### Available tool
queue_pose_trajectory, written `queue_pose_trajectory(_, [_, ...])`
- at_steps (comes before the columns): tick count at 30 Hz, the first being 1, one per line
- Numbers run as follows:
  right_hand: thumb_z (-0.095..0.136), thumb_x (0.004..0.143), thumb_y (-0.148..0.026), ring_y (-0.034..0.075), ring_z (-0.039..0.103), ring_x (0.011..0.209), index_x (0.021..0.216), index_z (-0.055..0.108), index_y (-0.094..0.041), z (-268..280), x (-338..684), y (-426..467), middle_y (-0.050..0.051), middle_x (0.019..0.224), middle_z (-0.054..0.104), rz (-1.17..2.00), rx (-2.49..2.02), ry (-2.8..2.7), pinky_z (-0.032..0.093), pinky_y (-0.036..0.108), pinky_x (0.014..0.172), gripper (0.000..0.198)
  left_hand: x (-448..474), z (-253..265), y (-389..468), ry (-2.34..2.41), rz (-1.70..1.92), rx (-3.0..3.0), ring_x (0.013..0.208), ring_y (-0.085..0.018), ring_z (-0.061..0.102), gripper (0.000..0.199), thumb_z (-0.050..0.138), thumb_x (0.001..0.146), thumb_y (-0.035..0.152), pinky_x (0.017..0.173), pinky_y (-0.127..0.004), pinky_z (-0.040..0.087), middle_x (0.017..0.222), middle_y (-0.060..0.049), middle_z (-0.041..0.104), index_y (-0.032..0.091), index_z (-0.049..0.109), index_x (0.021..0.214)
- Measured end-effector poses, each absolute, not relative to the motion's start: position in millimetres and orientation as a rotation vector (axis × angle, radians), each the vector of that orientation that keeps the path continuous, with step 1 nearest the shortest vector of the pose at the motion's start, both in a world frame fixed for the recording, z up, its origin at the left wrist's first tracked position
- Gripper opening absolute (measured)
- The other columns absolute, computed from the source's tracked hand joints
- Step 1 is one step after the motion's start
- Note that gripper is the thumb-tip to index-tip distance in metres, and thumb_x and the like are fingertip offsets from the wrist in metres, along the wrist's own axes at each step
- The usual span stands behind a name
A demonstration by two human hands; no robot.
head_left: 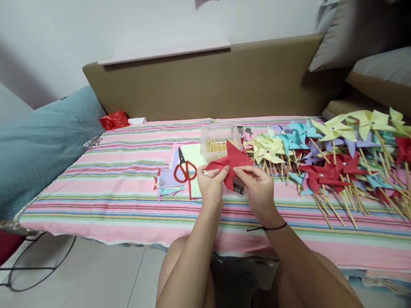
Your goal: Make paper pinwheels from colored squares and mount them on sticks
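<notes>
A red paper pinwheel (233, 159) without a stick is held up between my two hands. My left hand (212, 184) pinches its left side near the centre. My right hand (257, 185) grips the right side, fingers closed on the paper. Just behind it stands a clear plastic box (220, 132) with short wooden sticks (215, 146) in it. Below the paper, partly hidden by my right hand, is a small container of dark metal bits (238, 189). Left of my hands, red-handled scissors (184, 167) lie on coloured paper sheets (197, 160).
Many finished pinwheels (324, 175) on sticks are heaped at the right. Paper scraps (169, 184) lie left of the scissors. A red plastic bag (114, 120) and metal pieces (92, 142) sit at the far left of the striped cloth (102, 180). Cushions (391, 77) rise behind the heap.
</notes>
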State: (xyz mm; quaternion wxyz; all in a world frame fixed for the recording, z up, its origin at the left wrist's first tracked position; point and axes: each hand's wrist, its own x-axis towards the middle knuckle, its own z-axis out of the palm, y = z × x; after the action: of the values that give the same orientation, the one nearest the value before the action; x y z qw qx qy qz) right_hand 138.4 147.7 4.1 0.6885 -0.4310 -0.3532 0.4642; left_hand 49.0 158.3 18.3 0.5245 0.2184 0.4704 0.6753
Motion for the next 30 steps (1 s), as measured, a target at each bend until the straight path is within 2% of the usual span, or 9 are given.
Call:
queue_pose_trajectory(7, [0.082, 0.058, -0.026, 0.016, 0.065, 0.067, 0.068, 0.071, -0.022, 4.6, 138.9, 151.0, 0.001, 0.07, 0.071, 0.969, -0.943, -0.782, 0.055, 0.032, 0.069, 0.016, 50.1, 19.5, 155.6, 1.095, 1.592, 0.583, 0.055, -0.009, 0.06, 0.069, 0.081, 0.053, 0.016, 0.063, -0.022, 0.047, 0.06, 0.009, 0.056, 0.02, 0.036, 0.105])
queue_pose_trajectory(14, [0.083, 0.057, -0.03, 0.016, 0.064, 0.065, 0.068, 0.07, -0.02, 3.3, 138.7, 153.8, 0.002, 0.068, 0.07, 0.926, -0.964, -0.774, 0.054, 0.033, 0.067, 0.019, 50.1, 20.5, 154.3, 1.068, 1.589, 0.618, 0.057, -0.01, 0.063, 0.072, 0.083, 0.051, 0.017, 0.068, -0.024, 0.048, 0.062, 0.007, 0.06, 0.02, 0.035, 0.103])
queue_pose_trajectory(26, [0.083, 0.055, -0.03, 0.016, 0.065, 0.063, 0.067, 0.07, -0.017, 2.4, 136.8, 153.2, 0.003, 0.067, 0.07, 0.92, -0.988, -0.771, 0.055, 0.031, 0.064, 0.022, 52.3, 20.6, 153.2, 1.076, 1.641, 0.57, 0.054, -0.009, 0.06, 0.069, 0.082, 0.052, 0.013, 0.064, -0.022, 0.048, 0.06, 0.008, 0.059, 0.018, 0.037, 0.104])
queue_pose_trajectory(28, [0.083, 0.055, -0.029, 0.017, 0.066, 0.066, 0.07, 0.069, -0.017, 2.9, 134.9, 152.0, 0.003, 0.07, 0.071, 0.933, -0.965, -0.77, 0.056, 0.032, 0.066, 0.023, 52.5, 19.5, 154.6, 1.086, 1.654, 0.549, 0.054, -0.009, 0.06, 0.066, 0.081, 0.053, 0.012, 0.062, -0.022, 0.047, 0.061, 0.008, 0.057, 0.019, 0.038, 0.103])
queue_pose_trajectory(30, [0.083, 0.055, -0.025, 0.018, 0.069, 0.073, 0.083, 0.067, -0.018, 4.7, 132.0, 150.6, 0.004, 0.078, 0.072, 0.97, -0.904, -0.743, 0.057, 0.033, 0.071, 0.033, 52.4, 18.3, 156.3, 1.076, 1.666, 0.51, 0.056, -0.01, 0.061, 0.063, 0.08, 0.054, 0.012, 0.062, -0.022, 0.048, 0.063, 0.006, 0.057, 0.019, 0.039, 0.101])
